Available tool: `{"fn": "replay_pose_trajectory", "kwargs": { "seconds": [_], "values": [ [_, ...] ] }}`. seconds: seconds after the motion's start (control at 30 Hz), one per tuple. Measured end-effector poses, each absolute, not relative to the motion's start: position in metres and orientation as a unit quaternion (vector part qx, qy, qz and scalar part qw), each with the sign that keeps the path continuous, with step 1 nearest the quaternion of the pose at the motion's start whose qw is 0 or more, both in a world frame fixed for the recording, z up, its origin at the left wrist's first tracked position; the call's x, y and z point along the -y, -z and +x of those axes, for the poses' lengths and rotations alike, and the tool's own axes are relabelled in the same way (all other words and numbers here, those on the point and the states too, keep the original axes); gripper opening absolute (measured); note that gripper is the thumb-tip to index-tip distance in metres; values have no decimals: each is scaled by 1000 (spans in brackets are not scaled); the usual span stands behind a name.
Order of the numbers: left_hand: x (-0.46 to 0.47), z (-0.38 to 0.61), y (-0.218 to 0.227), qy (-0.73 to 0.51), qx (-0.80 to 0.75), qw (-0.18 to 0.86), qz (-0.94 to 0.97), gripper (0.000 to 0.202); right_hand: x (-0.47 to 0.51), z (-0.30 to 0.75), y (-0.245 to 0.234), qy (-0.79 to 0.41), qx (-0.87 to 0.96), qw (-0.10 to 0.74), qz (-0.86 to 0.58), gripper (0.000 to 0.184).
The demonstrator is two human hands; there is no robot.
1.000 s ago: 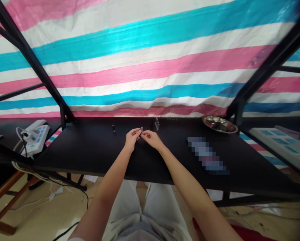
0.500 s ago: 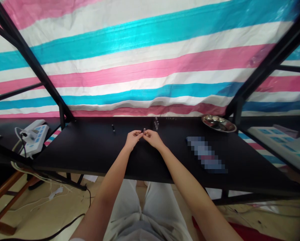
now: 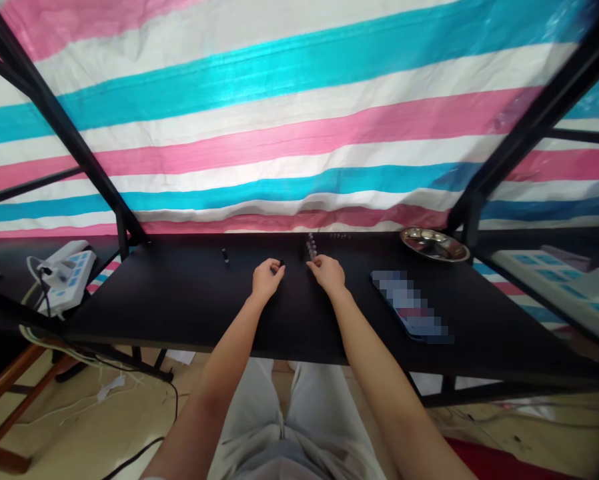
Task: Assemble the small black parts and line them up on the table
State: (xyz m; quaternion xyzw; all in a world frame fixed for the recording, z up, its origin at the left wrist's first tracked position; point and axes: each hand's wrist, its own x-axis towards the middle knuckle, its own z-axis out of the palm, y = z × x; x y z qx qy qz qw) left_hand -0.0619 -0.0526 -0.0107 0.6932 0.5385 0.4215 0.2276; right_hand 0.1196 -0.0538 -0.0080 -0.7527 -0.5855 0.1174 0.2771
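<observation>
My left hand (image 3: 268, 277) is closed in a pinch above the black table (image 3: 179, 293), a small dark piece (image 3: 281, 263) showing at its fingertips. What kind of piece it is cannot be made out. To its right, my right hand (image 3: 328, 272) has thumb and forefinger pressed together at the near end of a cluster of small clear, pale pieces (image 3: 310, 244). Whatever lies between those fingertips is too small to name. A short dark stick-like object (image 3: 225, 256) with a pale band is on the table left of my left hand.
A shiny round metal dish (image 3: 434, 245) sits at the back right. Nearer lies a flat bluish item (image 3: 409, 307), its surface blurred out. Tiny pieces (image 3: 340, 235) line the back edge. Power strips (image 3: 72, 273) stand at the left, and black frame posts rise on both sides.
My hands were together at the middle, a small pale piece upright at the right fingertips. My right hand has moved right to the clear pieces; my left hand stays nearly in place.
</observation>
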Motion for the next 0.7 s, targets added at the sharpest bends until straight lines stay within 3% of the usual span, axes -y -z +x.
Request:
{"fn": "replay_pose_trajectory", "kwargs": {
  "seconds": [0.4,0.7],
  "values": [
    [54,-49,7,-438,-528,232,690,17,47,120,15,-70,572,255,-777,24],
    [30,-15,8,-366,-511,213,748,15,48,125,16,-77,591,235,-768,31]
  ]
}}
